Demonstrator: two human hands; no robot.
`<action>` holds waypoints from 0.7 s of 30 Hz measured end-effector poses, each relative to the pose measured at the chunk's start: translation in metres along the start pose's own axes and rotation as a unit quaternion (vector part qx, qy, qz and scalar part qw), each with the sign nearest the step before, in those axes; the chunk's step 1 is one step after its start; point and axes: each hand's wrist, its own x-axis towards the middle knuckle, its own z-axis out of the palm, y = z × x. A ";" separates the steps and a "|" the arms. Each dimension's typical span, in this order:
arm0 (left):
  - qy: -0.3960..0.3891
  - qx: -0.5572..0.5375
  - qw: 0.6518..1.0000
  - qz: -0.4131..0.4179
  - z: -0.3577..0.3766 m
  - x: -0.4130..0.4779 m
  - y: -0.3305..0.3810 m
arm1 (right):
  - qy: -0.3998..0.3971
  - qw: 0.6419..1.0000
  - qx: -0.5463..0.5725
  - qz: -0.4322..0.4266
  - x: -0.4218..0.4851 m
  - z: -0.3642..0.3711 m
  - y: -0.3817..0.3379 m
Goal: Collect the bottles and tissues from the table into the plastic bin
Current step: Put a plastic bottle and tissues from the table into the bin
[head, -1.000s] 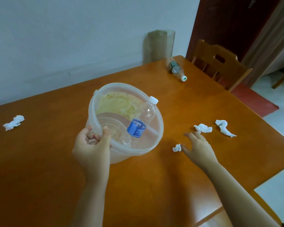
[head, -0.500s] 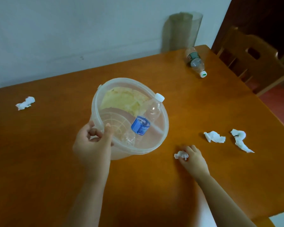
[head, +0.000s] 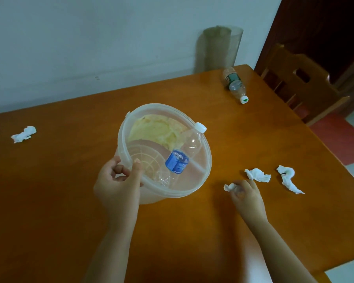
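on the table [head: 70, 201], near its middle: the plastic bin [head: 207, 170], tilted with its mouth toward the camera. inside the bin: a bottle [head: 185, 152], leaning with its cap on the far right rim and its base low toward the near side. at the bin's near left rim: the left hand [head: 119, 184], thumb inside, fingers outside. right of the bin: the right hand [head: 246, 196], with a small tissue [head: 229, 186] at its fingertips. farther right, side by side: a second tissue [head: 258, 175], then a third tissue [head: 288, 178]. at the far right corner: another bottle [head: 235, 84] on its side, cap toward the camera. behind it, against the wall: an upright cylinder [head: 219, 49]. beyond the right edge: a chair [head: 300, 82]. far left: a lone tissue [head: 24, 134].
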 end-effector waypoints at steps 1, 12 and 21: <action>-0.005 -0.001 1.000 -0.001 0.000 -0.002 0.001 | 0.022 1.000 0.011 -0.005 0.000 -0.011 -0.006; -0.073 -0.028 0.997 0.010 0.016 -0.031 0.012 | 0.055 0.987 0.071 -0.136 -0.019 -0.097 -0.085; -0.109 -0.018 0.992 0.068 0.037 -0.045 0.023 | 0.001 0.987 0.041 -0.158 -0.014 -0.094 -0.094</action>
